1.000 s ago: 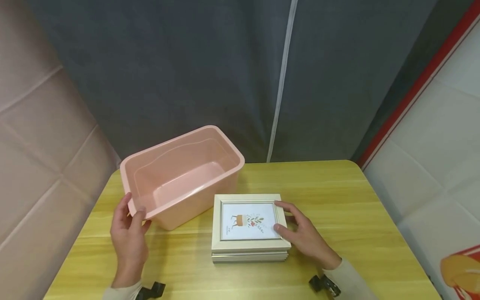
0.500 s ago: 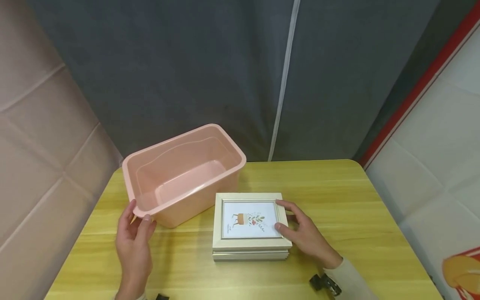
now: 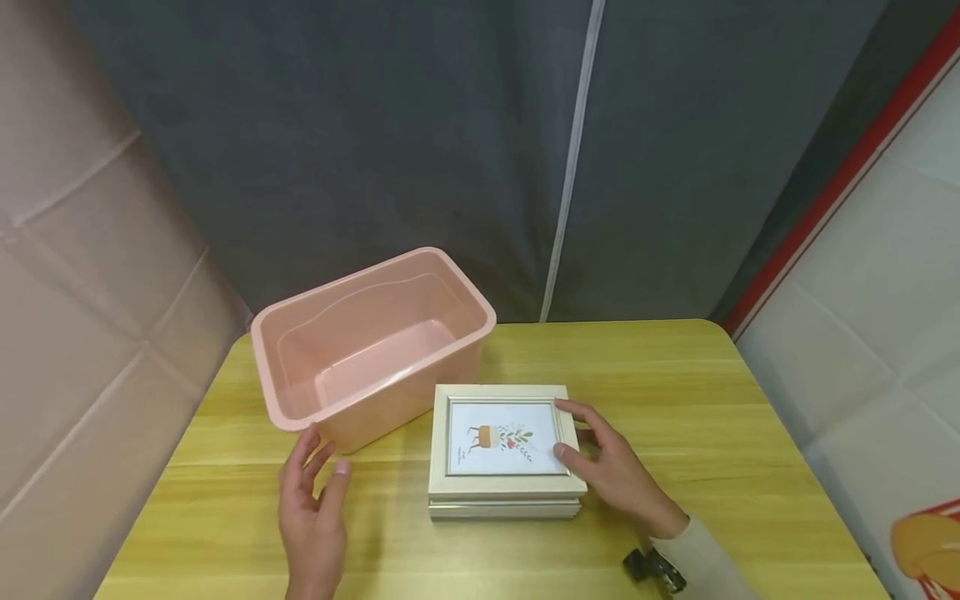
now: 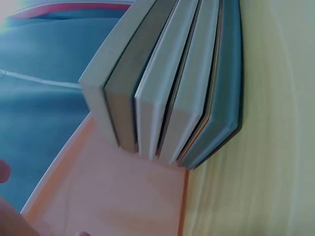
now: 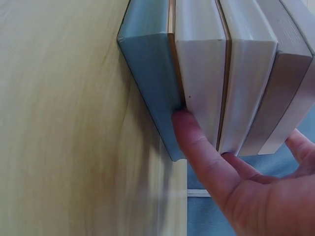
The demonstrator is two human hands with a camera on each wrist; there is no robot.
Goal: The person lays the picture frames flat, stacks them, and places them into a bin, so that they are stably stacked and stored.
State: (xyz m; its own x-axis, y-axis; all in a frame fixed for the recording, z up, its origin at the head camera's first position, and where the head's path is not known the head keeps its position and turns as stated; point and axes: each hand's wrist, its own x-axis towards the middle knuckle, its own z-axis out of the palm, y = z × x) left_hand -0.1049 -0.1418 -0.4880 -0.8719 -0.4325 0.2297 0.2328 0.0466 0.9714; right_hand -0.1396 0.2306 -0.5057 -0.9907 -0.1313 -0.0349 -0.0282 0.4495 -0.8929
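Observation:
A stack of several picture frames (image 3: 506, 492) lies on the table; the cream top one (image 3: 501, 392) holds a print of a plant. My right hand (image 3: 618, 475) rests against the stack's right side, thumb and index finger at the top frame's edge. In the right wrist view, one finger (image 5: 204, 157) touches the side of the lower frames. Left of the stack stands a pink plastic bin (image 3: 375, 375), set at a slant, with nothing in it. My left hand (image 3: 315, 517) is just in front of the bin's near corner, fingers loosely bent and holding nothing.
The wooden table (image 3: 675, 392) reaches back to a dark grey curtain (image 3: 360, 150). Padded pale walls (image 3: 67, 275) close in on the left and right. The bin stands at the back left, close behind the stack's left corner.
My left hand has let go of the bin's near-left corner and moved to the right and toward me. My right hand, the frames and the bin stay about where they were.

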